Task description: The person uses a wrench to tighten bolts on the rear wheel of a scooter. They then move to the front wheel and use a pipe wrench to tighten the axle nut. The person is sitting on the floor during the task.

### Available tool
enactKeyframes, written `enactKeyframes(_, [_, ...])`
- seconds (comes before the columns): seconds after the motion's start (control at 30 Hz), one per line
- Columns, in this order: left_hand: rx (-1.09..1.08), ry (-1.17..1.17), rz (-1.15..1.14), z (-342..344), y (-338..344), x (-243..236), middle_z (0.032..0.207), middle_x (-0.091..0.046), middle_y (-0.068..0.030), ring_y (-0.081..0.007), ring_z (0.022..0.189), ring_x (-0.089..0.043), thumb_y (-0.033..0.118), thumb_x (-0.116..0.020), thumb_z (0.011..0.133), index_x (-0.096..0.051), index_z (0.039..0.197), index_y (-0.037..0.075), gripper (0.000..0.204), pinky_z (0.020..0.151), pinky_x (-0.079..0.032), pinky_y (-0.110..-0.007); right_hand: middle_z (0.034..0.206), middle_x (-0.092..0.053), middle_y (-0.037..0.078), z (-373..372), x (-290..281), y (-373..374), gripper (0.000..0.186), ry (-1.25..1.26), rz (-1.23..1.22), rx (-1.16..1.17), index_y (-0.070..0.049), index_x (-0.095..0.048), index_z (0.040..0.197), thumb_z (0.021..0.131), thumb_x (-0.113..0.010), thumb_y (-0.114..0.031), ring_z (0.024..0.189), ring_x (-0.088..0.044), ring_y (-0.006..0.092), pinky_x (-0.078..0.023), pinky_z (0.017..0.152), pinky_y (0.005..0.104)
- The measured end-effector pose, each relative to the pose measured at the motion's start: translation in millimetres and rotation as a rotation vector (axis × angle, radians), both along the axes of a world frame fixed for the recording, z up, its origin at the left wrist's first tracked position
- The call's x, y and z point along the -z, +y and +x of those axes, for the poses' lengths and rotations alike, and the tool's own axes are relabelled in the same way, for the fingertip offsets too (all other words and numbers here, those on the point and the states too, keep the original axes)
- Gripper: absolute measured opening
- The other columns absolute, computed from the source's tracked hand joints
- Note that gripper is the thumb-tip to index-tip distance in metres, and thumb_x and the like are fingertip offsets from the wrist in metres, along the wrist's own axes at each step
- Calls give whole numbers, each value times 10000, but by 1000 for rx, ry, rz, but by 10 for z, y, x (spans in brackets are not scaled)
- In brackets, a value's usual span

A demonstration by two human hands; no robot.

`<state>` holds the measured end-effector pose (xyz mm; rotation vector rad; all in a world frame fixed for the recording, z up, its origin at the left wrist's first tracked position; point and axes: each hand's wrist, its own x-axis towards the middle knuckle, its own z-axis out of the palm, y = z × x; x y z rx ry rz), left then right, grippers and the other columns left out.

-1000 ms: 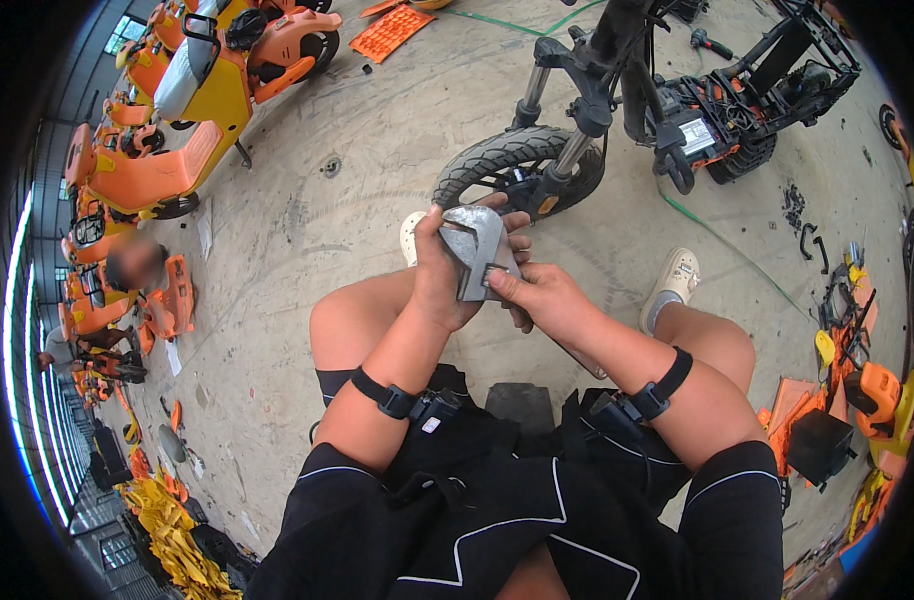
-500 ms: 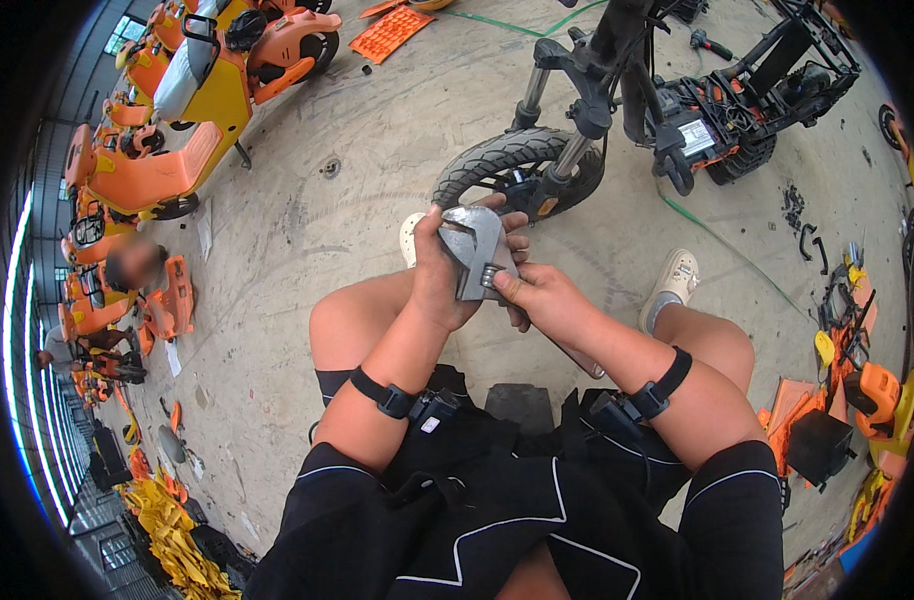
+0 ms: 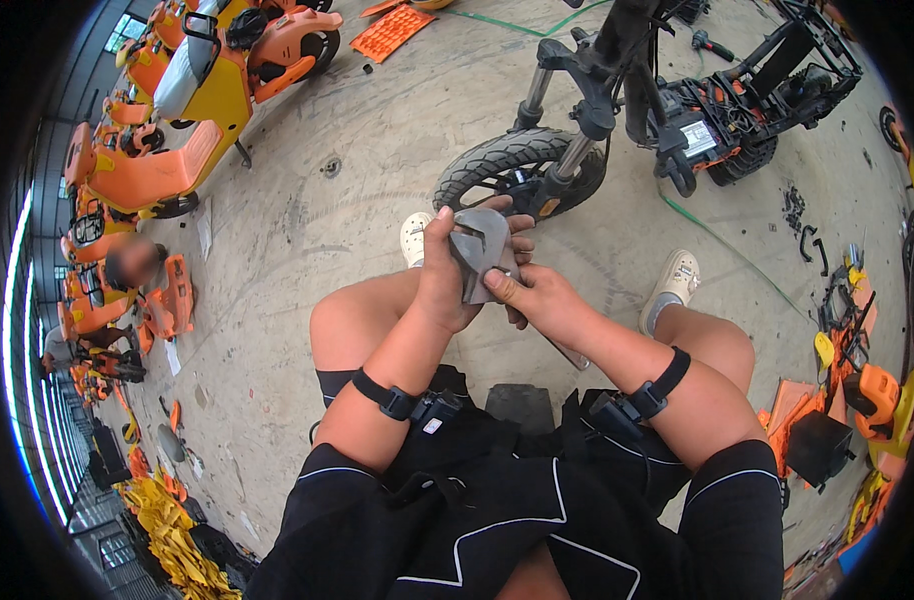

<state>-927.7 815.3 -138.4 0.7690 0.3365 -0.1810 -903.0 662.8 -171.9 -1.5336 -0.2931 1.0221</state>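
An adjustable wrench point(image 3: 494, 243) of grey metal lies across both my hands, in front of my knees. My left hand point(image 3: 441, 275) cradles its head from the left and beneath, thumb along the edge and fingertips showing on the far side. Closed on the wrench below the jaws, my right hand point(image 3: 543, 302) presses its thumb where the adjusting screw sits, covering it. The handle runs under my right hand, and its end shows by my right forearm. A narrow gap is visible between the jaws.
Ahead stands a stripped two-wheeler with a black front wheel point(image 3: 467, 165) and bare frame point(image 3: 767, 85). Orange and yellow scooters point(image 3: 157, 180) line the left, near a crouching person point(image 3: 137, 265). Loose parts and a black box point(image 3: 819, 447) lie right. A hammer point(image 3: 712, 45) rests behind.
The wrench has tilted slightly in my hands, and its jaw gap looks different. My right thumb now hides the adjusting screw, visible before. The handle end has shifted a little left.
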Motion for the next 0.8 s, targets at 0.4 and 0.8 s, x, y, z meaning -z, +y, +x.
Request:
enactKeyframes(0.4, [-14,20,-29,-9,37,23,1199,-598,-165,-267,997,-601,714,-378,870,-469,1359,43,835,877,-521,-412,655,-573,48,-7,43,4,588,60,42,17,0,-631,862,933,-594,-583,580,-564,150,-471,551,306])
enactKeyframes(0.8, [-27,23,-47,-13,23,18,1181,-614,-166,-269,980,-612,713,-377,879,-474,1356,43,828,867,-532,-409,703,-579,41,-19,37,-19,422,93,69,-6,2,-600,918,1037,-506,-392,631,-559,130,-463,579,281])
